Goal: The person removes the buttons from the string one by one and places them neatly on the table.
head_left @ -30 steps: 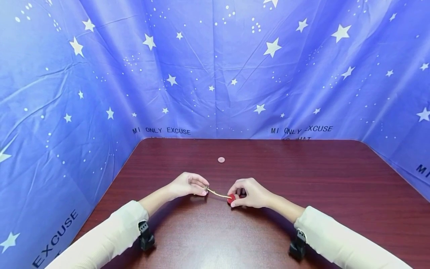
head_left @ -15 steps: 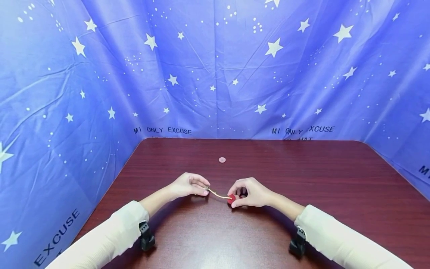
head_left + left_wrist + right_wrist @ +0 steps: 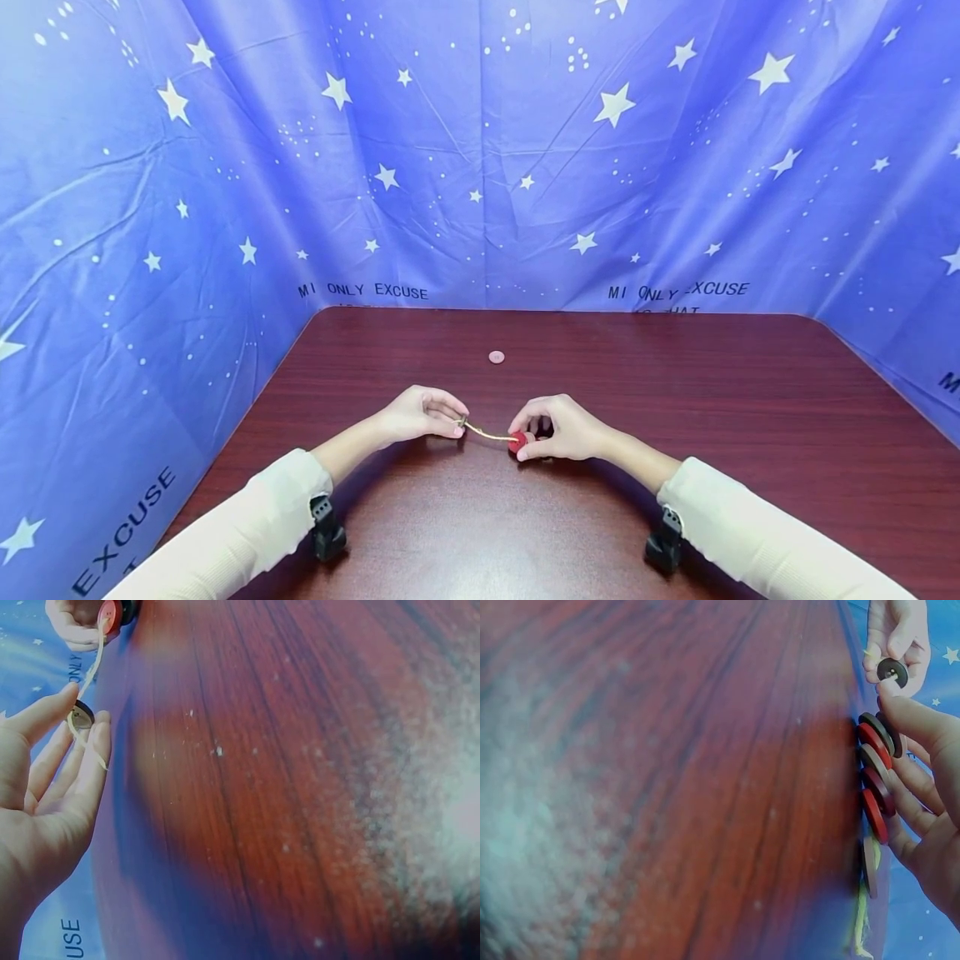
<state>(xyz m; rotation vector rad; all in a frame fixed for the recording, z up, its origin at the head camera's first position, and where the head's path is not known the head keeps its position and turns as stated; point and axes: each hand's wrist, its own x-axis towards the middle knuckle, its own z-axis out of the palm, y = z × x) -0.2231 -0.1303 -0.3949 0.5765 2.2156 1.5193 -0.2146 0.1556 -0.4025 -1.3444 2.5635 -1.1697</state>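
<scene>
Over the table my left hand (image 3: 420, 413) pinches a dark button (image 3: 82, 716) between thumb and fingertips. A pale yellow cord (image 3: 96, 664) runs through or across this button, and its short free end hangs over the fingers. From there the cord slopes over to a red button (image 3: 517, 442) in my right hand (image 3: 568, 429). The right wrist view shows several strung buttons (image 3: 874, 816), red, black and brown, in a row along the fingers of that hand. More cord (image 3: 861, 922) trails beyond the last tan button (image 3: 869, 866). The grip of the right fingertips is partly hidden.
A loose pink button (image 3: 497, 357) lies flat on the dark red wooden table (image 3: 675, 375), beyond both hands. Blue star-printed cloth (image 3: 480, 167) hangs behind the table and along its sides. A black wrist device (image 3: 327, 529) sits at each sleeve cuff.
</scene>
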